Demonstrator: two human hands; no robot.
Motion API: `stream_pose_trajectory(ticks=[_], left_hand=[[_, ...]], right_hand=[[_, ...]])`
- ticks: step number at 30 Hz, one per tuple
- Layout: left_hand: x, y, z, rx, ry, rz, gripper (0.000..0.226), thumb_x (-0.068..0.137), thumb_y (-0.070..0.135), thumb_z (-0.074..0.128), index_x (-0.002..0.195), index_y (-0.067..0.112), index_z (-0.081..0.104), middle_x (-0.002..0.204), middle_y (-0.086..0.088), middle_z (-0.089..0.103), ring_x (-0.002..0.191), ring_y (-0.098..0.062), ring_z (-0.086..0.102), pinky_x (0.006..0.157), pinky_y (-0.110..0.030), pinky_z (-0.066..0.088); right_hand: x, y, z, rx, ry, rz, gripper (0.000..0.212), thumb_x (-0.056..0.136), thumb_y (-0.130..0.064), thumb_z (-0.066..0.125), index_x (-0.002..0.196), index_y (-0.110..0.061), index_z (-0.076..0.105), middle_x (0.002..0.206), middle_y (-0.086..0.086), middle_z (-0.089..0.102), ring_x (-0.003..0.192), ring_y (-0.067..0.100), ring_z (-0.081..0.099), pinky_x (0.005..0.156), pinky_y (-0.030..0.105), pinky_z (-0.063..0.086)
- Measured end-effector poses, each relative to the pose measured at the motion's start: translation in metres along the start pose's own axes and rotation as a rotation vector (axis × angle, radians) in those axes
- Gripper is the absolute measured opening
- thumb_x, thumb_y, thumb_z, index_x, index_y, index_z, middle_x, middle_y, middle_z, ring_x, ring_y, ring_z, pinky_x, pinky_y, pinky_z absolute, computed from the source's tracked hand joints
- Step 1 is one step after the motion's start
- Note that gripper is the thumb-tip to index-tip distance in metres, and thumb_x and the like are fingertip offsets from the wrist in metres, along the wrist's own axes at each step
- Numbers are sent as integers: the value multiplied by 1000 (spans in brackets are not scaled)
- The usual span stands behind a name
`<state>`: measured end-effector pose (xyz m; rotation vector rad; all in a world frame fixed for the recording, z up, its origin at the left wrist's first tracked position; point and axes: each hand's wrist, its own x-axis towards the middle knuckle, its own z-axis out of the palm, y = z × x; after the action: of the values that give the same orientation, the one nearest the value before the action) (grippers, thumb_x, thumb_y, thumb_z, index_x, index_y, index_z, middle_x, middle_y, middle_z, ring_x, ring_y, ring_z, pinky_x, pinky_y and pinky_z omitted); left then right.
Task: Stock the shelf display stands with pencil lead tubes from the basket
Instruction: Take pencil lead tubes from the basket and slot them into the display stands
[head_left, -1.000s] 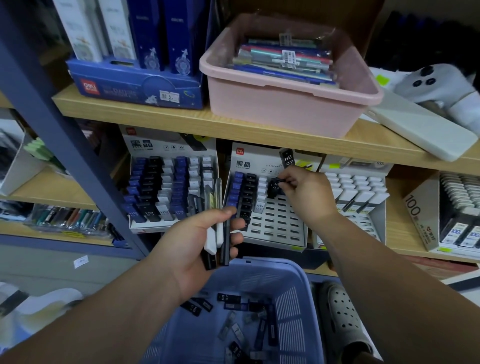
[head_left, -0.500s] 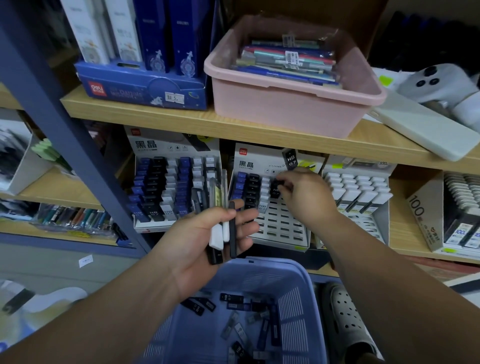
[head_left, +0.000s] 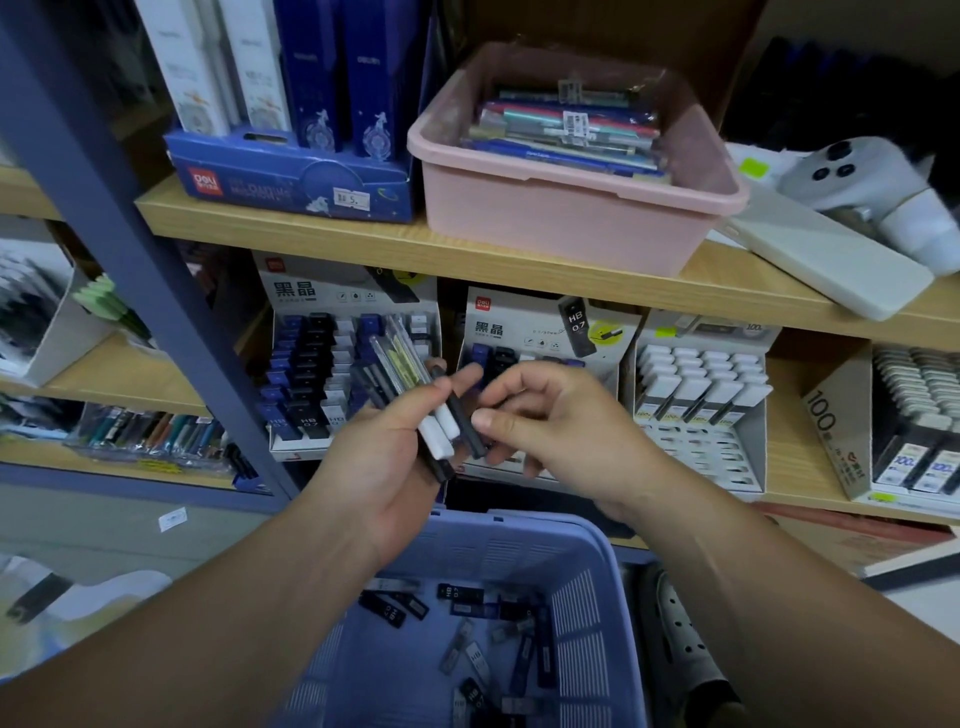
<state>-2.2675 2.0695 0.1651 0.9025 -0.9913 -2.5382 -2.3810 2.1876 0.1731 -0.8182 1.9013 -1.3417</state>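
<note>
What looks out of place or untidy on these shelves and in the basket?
The flat white case on the upper shelf lies askew, one corner overhanging the front edge. In the blue basket, lead tubes lie scattered at all angles.

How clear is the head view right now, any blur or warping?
Head view: left hand, right hand and held tubes fairly sharp; near end of basket smeared; shelf bows from the wide lens; stands dim under it.
</note>
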Motion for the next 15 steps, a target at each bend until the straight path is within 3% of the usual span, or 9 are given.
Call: stream_pose_trajectory(ticks=[3,5,7,10,13,15], left_hand=[[-2,-4,3,-23,-16,-30,37,97,16,56,132,4,60,124,-13,70,113,-30,67,73,-40,61],[-3,-6,4,-26,-26,-33,33,97,16,57,127,6,63,121,-14,70,108,-31,69,69,-39,59],[-3,-7,5,-11,-41,-31,29,97,18,56,121,8,66,119,-10,72,105,-26,71,75,-40,57],[-4,-9,5,47,-80,-65,41,90,23,62,128,7,63,123,-10,70,111,-26,68,89,-42,55],[-3,-11,6,87,-93,-97,44,86,22,64,125,1,65,121,-20,69,106,-33,69,83,-43,59],[-1,-11,6,105,-75,-96,37,92,18,60,126,5,63,117,-16,72,104,-30,71,89,-45,57]], right_hand=[[-4,3,8,108,-25,14,23,88,-10,75,108,-17,66,79,6,75,68,19,71,56,31,55],[-5,4,9,142,-14,26,32,86,-10,77,114,-19,64,79,6,75,67,19,70,54,29,51],[-5,5,7,161,-5,37,44,84,-10,79,122,-23,60,80,7,74,66,17,68,53,27,47],[-5,6,1,192,-30,29,57,82,-6,80,130,-27,57,73,3,66,62,14,60,54,27,47],[-5,7,-6,105,-57,8,48,84,-1,76,125,-22,63,71,1,66,59,15,59,55,29,51],[-4,7,-14,107,-30,-1,38,87,1,72,119,-18,65,83,6,71,62,17,63,57,27,53]])
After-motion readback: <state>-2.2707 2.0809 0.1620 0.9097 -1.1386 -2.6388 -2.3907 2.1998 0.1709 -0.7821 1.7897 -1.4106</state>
